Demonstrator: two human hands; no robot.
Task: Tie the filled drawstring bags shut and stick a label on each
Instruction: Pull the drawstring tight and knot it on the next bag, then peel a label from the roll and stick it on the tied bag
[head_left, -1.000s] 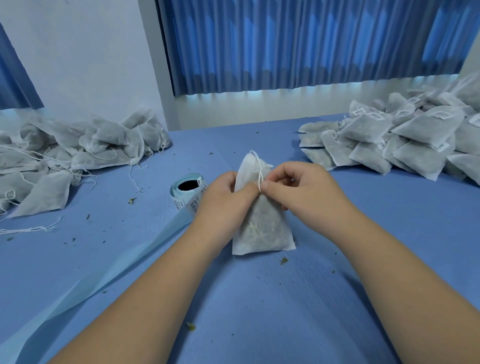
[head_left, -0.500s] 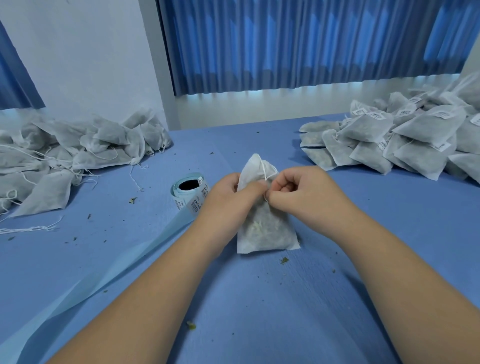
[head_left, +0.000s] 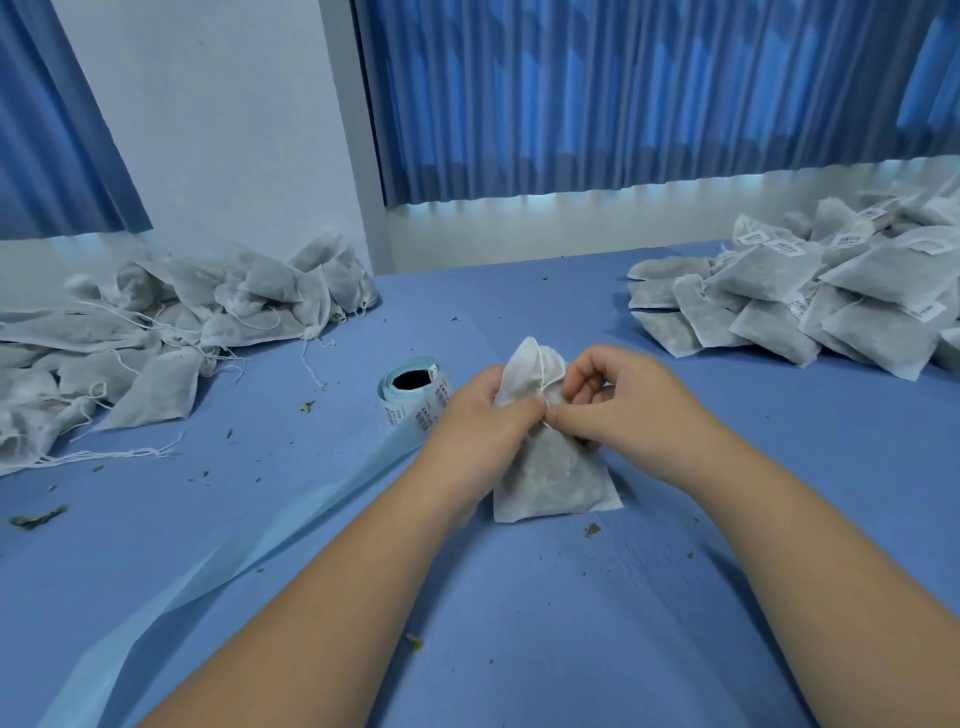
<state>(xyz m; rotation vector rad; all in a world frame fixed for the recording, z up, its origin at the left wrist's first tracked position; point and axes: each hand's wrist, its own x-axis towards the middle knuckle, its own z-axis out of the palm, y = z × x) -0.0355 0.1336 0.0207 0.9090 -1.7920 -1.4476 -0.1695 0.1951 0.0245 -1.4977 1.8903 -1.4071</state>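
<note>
A filled bag stands in the middle of the bench, its bottom edge on the blue cover and its gathered top pointing to the far edge. The left hand grips the bag at the neck from the left side, with the fingers curled round the cloth. The right hand is curled too, and its thumb and first finger pinch the white string just where the two hands meet; the string runs from there up over the neck of the bag. No label shows on this bag. Just left of the left hand lies a roll of labels, with its open core facing up, and a pale blue backing strip runs from it to the near left corner. At the far left edge there is a pile of bags with loose strings lying out on the bench. At the far right edge there is another pile, and these bags carry white labels with barcodes. Small green crumbs are scattered on the cover around the hands. Behind the bench hang blue curtains.
</note>
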